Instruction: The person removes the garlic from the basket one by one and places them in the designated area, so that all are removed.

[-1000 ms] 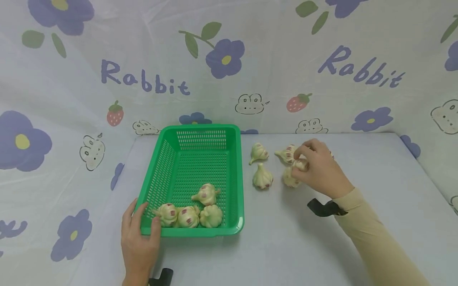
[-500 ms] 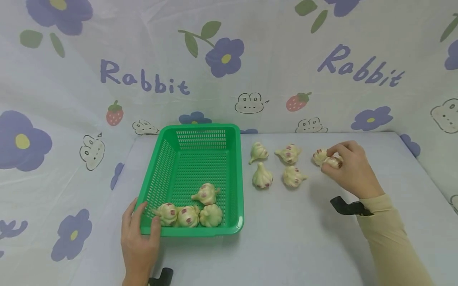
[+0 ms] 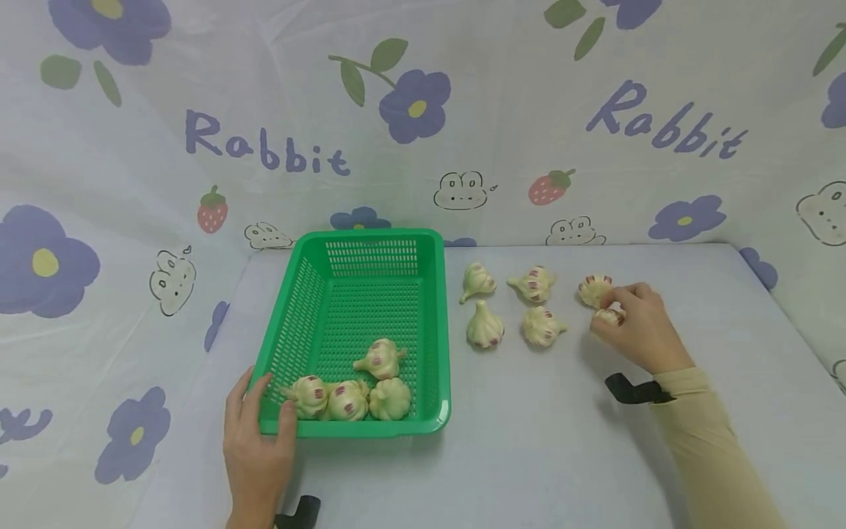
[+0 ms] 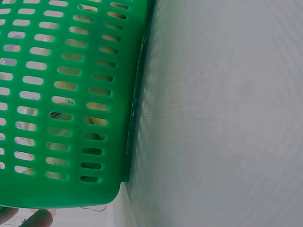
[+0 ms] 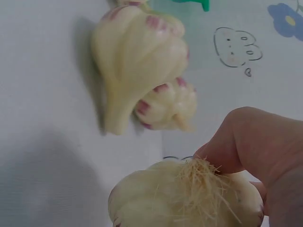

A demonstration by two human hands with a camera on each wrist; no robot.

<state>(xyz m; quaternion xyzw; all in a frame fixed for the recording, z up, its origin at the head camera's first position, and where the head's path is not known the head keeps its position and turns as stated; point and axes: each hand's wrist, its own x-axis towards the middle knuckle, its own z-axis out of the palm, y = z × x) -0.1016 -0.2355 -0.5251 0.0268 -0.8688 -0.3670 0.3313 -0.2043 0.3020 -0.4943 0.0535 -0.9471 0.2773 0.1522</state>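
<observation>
My right hand [image 3: 641, 323] pinches a garlic bulb [image 3: 611, 317] between thumb and fingers, low over the right part of the table. In the right wrist view this bulb [image 5: 156, 198] turns its tuft of dry roots toward the camera. Just behind it lies another purple-flecked garlic bulb [image 3: 593, 289]. My left hand [image 3: 259, 448] holds the near left corner of a green plastic basket [image 3: 357, 429], thumb over the front rim and fingers at the left side. In the left wrist view the slotted basket wall [image 4: 47, 191] fills the left half, with fingertips [image 4: 40, 218] below it.
Several garlic bulbs lie inside the basket along its near side, among them one bulb [image 3: 383, 358] behind the others. Between basket and right hand, more bulbs lie in two rows, including a bulb [image 3: 485, 327]. A printed cloth [image 3: 370, 162] hangs behind the white table [image 3: 515, 455].
My right hand has carried its garlic bulb rightward past the middle bulbs, then a little nearer and lower beside the rightmost bulb. The left hand and basket have stayed in place.
</observation>
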